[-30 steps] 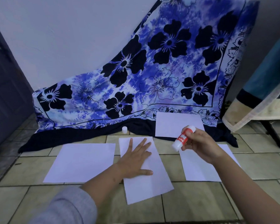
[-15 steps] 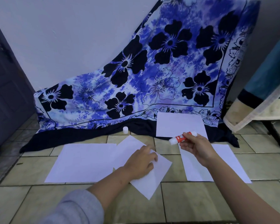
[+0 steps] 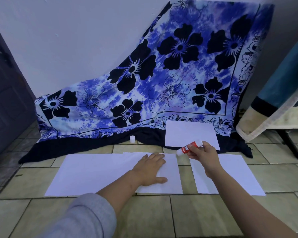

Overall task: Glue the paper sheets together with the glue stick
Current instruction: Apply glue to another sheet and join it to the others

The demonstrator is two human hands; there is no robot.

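The glue stick (image 3: 190,147) is in your right hand (image 3: 203,155), fingers and thumb curled round its far end. It is tilted, with the white tip pointing down towards the far right corner of the middle sheet (image 3: 172,185). Whether the tip touches the paper cannot be told.

Your left hand (image 3: 150,169) lies flat on the middle sheet, palm down. Its fingers are straight and close together, and the thumb is spread out to the right. A grey sleeve (image 3: 86,217) covers that arm near the elbow.

The middle sheet overlaps the right edge of the left sheet (image 3: 86,174), and the two form one long white strip. Which one lies on top is not clear. The right sheet (image 3: 234,174) lies just to the right of the middle sheet, apart from it by a strip of bare tiled floor (image 3: 144,213); your right forearm crosses over it.

A fourth sheet (image 3: 189,133) lies beyond the middle sheet's far right corner, resting on the dark hem of a blue flowered cloth (image 3: 162,83). A small white cap (image 3: 132,139) stands upright beyond the middle sheet's far edge, at the cloth's hem. The cloth rises behind against a pale wall (image 3: 76,40). Far left of the middle sheet is a dark door (image 3: 5,91), and far right a draped blanket (image 3: 282,100).
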